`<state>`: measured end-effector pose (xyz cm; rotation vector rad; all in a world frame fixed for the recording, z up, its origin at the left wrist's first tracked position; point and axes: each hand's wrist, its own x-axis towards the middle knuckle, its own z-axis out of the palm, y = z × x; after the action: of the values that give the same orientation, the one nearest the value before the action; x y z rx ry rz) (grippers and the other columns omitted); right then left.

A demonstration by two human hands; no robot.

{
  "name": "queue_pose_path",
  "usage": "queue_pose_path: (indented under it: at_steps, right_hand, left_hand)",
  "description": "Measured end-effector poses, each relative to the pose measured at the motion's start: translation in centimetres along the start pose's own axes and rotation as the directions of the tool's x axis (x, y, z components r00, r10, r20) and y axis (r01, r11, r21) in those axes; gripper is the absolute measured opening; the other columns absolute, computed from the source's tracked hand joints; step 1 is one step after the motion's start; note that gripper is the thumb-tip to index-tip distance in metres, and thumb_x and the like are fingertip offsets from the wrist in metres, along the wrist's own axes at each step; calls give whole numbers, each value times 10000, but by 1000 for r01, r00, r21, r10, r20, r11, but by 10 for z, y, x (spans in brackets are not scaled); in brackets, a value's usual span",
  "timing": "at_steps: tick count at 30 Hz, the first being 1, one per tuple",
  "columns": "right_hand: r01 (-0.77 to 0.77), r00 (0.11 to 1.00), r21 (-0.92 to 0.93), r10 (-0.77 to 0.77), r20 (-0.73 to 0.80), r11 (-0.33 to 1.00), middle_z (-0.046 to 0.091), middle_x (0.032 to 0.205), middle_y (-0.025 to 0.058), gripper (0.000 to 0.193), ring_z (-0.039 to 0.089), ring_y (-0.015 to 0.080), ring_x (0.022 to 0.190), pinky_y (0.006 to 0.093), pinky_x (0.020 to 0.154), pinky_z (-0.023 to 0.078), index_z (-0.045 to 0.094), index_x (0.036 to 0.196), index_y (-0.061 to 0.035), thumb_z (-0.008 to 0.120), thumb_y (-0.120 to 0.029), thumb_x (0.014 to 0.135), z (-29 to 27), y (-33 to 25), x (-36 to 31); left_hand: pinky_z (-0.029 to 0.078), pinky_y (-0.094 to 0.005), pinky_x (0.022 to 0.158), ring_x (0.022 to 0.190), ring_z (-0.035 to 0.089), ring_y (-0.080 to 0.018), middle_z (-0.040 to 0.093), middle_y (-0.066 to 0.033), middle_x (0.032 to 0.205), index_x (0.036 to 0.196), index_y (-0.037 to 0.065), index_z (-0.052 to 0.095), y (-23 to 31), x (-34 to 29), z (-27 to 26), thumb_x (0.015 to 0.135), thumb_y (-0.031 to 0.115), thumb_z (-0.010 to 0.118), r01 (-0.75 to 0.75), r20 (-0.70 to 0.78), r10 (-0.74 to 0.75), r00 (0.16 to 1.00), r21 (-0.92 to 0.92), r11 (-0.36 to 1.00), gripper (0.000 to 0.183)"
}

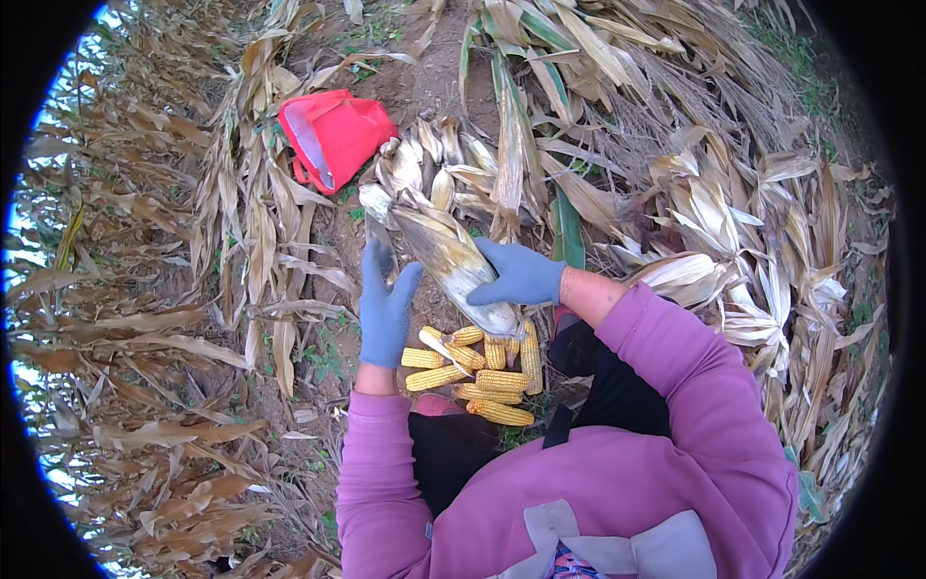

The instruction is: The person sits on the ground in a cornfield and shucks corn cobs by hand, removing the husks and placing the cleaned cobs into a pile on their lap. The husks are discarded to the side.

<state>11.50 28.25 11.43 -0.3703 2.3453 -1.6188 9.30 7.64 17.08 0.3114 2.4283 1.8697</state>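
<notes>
My right hand (521, 274), in a blue-grey glove, grips the lower end of an unhusked ear of corn (439, 246). The ear slants up to the left, its dry husk tan with dark stains. Left of it, my gloved left hand (386, 317) is raised with thumb and fingers apart; its fingertips are blurred near the ear's upper end. Below the ear, between my legs, lies a pile of bare yellow corn cobs (501, 381). Beyond my hands rests a heap of ears still in their husks (424, 159).
A red bag (347, 133) lies on the soil at the far left of the heap. Dry stalks and leaves (617, 58) cover the ground beyond. Opened pale husks (709, 261) are piled at the right. Standing dry corn plants (116, 318) line the left side.
</notes>
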Motion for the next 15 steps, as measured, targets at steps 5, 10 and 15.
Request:
queue_pose_path:
  at_steps: [5, 10, 15]
  right_hand:
    - [-84, 995, -196, 92, 29, 977, 614, 1015, 273, 773, 608, 401, 940, 421, 849, 462, 363, 1309, -37, 671, -460, 740, 30, -31, -4]
    - [147, 921, -99, -173, -350, 984, 610, 1077, 223, 567, 610, 349, 972, 376, 836, 477, 487, 1227, -23, 612, -415, 838, 31, -27, 15]
    - [45, 932, -159, -99, -348, 986, 616, 914, 216, 333, 601, 365, 835, 407, 713, 466, 632, 982, -21, 602, -327, 855, 17, -30, 27]
  left_hand:
    - [422, -285, 857, 928, 524, -152, 585, -100, 1062, 1146, -49, 526, -24, -12, 0, 933, 192, 520, 125, -35, -131, 991, -138, 982, 322]
    - [434, -310, 817, 888, 553, -203, 598, -154, 987, 1118, -39, 538, -54, 0, -7, 945, 175, 488, -94, 144, 78, 987, 108, 990, 280]
    - [454, -345, 768, 876, 592, -330, 613, -197, 972, 1136, -5, 534, -46, -2, 17, 958, 174, 459, -85, 228, 76, 971, 31, 996, 263]
